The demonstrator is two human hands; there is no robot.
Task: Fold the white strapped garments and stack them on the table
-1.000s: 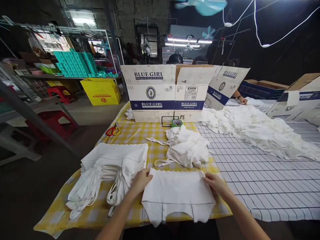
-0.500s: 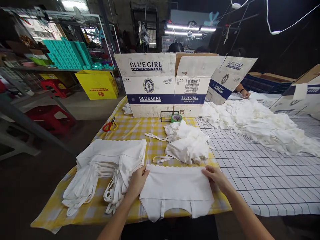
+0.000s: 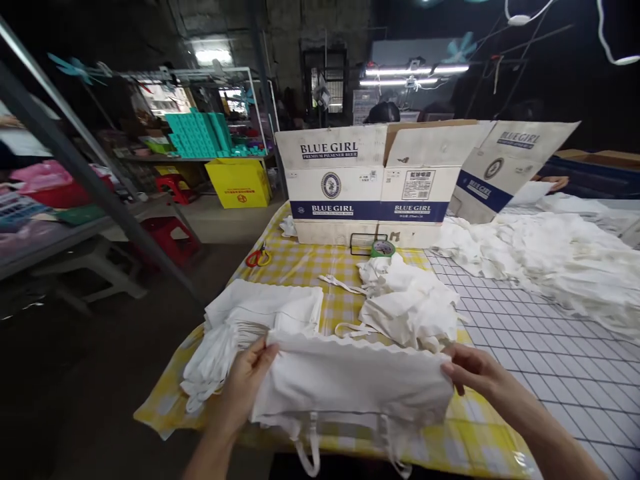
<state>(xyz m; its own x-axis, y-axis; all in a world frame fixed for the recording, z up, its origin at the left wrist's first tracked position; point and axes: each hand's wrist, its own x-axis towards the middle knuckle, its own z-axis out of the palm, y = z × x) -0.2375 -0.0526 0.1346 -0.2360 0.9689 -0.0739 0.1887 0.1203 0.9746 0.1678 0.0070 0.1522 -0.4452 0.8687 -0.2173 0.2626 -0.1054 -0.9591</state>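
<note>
A white camisole top [image 3: 353, 380] with a scalloped edge is stretched between my hands, lifted above the yellow checked cloth, its straps hanging down toward me. My left hand [image 3: 247, 380] pinches its upper left corner. The upper right corner is gripped by my right hand [image 3: 475, 370]. Left of and behind the held garment lies a neat stack of similar white tops [image 3: 270, 303], straps drooping at its front; the held top partly hides it. Just beyond is a crumpled heap of white garments [image 3: 407, 300], with loose straps trailing left.
Scissors [image 3: 259, 257] with red and yellow handles lie at the table's left. A green tape roll [image 3: 383, 249] sits before a large carton [image 3: 333, 183]. A big white garment pile [image 3: 545, 260] covers the right side, where another person's hand [image 3: 553, 182] shows behind a second carton [image 3: 493, 170].
The camisole top has risen off the table and moved left toward the stack, held in both hands, its straps now dangling. The camera view has turned left.
</note>
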